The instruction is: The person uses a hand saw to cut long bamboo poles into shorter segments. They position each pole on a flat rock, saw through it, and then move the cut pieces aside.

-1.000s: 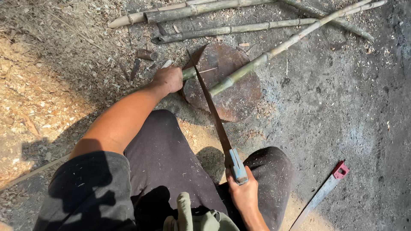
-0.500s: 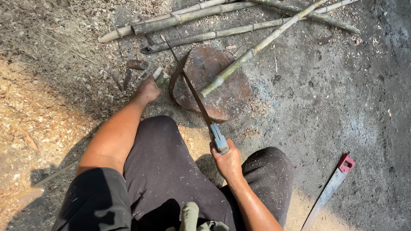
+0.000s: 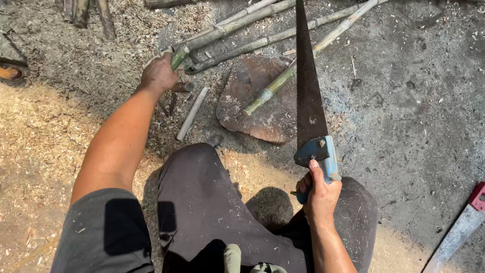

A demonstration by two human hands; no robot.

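The right hand (image 3: 319, 194) is closed tight around the blue handle of a hand saw (image 3: 308, 96), and the dark blade points up past the flat brown stone (image 3: 252, 106). The left hand (image 3: 158, 76) is wrapped around the end of a green bamboo stick (image 3: 212, 34) just left of the stone. Another bamboo stick (image 3: 283, 81) lies across the stone.

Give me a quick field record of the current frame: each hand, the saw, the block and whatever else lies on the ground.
left hand: gripping the end of a green bamboo pole
right hand: holding the blue handle of a hand saw, blade pointing up and away
stone slab: flat, reddish brown, one bamboo stalk resting across it
short cut piece: lying left of the slab
second saw: red handle, on the ground at right
ground: sawdust covered
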